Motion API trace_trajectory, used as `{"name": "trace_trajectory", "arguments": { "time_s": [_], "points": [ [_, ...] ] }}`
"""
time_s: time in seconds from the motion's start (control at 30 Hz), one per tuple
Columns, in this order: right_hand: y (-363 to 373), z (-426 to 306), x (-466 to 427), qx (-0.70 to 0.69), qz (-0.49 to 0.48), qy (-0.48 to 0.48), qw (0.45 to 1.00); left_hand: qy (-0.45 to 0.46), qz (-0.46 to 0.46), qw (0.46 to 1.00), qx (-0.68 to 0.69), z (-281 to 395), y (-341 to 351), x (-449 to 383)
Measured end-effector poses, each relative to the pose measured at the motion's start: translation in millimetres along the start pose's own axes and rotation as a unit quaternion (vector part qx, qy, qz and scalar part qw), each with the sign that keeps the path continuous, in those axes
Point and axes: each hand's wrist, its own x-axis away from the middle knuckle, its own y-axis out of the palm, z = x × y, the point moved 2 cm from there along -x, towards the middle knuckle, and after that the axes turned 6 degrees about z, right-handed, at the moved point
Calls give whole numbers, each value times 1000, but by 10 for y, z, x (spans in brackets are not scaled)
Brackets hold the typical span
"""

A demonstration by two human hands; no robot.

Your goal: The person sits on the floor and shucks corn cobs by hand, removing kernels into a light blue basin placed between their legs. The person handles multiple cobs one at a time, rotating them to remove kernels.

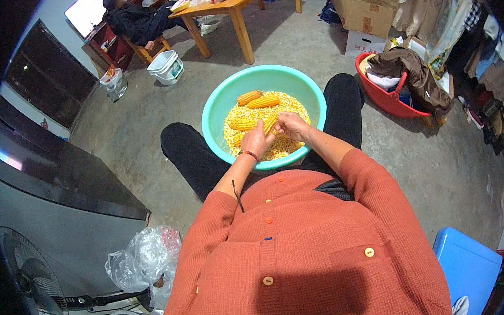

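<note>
A turquoise plastic basin (265,72) stands between my knees, with loose corn kernels (289,105) spread over its bottom. My left hand (257,141) grips the lower part of a yellow corn cob (271,122) above the kernels. At the upper end of that cob are the fingers of my right hand (292,126), closed against it. Another cob (242,124) lies just left of my left thumb, and one more (238,138) is partly covered by that hand. Toward the far side of the basin rest a yellow cob (263,102) and a more orange cob (249,97).
A red basket (383,99) with clothes stands at right, near cardboard boxes (364,11). White buckets (166,67) and a wooden table (234,9) are ahead; a person (134,19) sits beside it. A fan (32,273) and plastic bags (148,256) are at lower left, a blue stool (468,263) at lower right.
</note>
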Motion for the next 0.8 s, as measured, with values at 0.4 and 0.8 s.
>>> {"name": "trace_trajectory", "arguments": {
  "time_s": [0.4, 0.8],
  "points": [
    [58, -93, 123, -27, 30, 40, 998, 5, -2, 1000, -2, -11, -2, -1],
    [-41, 9, -2, 36, 27, -20, 999, 2, -26, 999, -31, 41, -24, -2]
  ]
}}
